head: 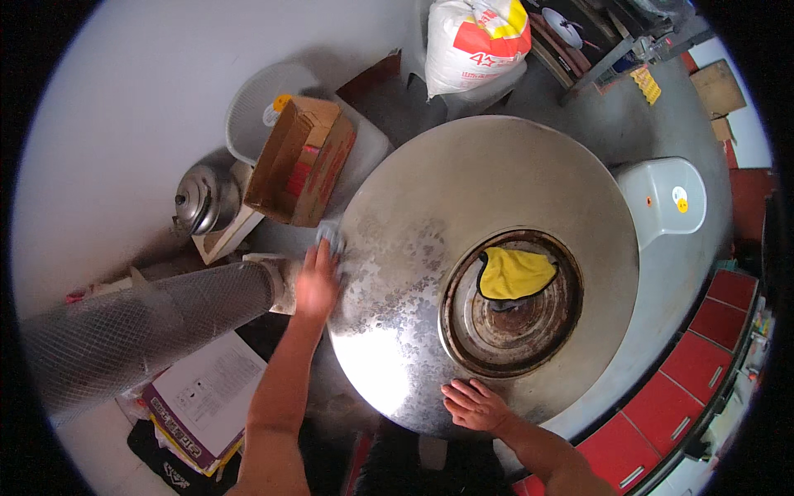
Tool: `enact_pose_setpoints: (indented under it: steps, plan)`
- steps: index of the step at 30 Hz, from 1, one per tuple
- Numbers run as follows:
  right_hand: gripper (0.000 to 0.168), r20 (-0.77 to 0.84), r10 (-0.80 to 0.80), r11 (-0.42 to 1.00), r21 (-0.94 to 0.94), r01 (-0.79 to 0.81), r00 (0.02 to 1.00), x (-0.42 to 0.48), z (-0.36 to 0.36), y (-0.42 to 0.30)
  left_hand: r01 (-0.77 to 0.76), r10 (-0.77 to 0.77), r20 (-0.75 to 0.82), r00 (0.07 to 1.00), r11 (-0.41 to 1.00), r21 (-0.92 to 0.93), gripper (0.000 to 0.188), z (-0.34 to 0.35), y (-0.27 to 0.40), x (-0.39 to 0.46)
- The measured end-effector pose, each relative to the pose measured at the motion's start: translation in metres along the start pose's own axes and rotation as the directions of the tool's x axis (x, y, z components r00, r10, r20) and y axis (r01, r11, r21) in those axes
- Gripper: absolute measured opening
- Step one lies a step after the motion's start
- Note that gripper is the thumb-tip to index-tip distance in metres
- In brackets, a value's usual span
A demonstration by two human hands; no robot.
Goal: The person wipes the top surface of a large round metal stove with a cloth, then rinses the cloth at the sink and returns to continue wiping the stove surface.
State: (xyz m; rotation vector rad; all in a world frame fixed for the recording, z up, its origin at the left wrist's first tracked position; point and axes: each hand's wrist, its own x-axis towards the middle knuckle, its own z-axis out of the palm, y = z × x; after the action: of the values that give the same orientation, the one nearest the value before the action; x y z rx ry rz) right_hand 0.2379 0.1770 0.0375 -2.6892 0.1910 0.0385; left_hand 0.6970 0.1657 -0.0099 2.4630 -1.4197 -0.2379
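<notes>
A round metal stove table (527, 167) fills the middle of the view, its left part marked with a dark floral pattern and a bright glare. My left hand (317, 286) is at the table's left rim, fingers pressed on a small grey wad (330, 237); blur hides whether that is cloth or scouring material. On the front edge, below the round recess, my right hand (472, 406) lies palm down with fingers slightly apart, holding nothing. A yellow cloth (518, 274) with dark edging rests inside the rusty recessed plate (527, 328).
A mesh-wrapped stovepipe (155, 316) runs left from the table. Beyond it are a metal kettle (208, 197) and an open cardboard box (298, 164). A filled sack (474, 53) sits on a chair; a grey plastic chair (667, 195) and red cabinets (670, 409) are to the right.
</notes>
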Motion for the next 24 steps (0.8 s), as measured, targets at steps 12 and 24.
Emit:
enact_pose_setpoints:
  steps: [12, 24]
  plan:
    - [0.032, -0.033, 0.0, 1.0, 0.027, 0.0, 0.999, -0.004, 0.005, 0.006, -0.194, 0.197, -0.142, 0.97, 0.98, 0.031, 0.048, 0.029, 0.092, 0.148]
    - [0.03, -0.043, 0.013, 1.0, 0.004, -0.013, 0.999, -0.006, 0.004, 0.005, -0.456, 0.461, -0.051, 0.886, 0.886, 0.087, 0.05, 0.01, 0.104, 0.125]
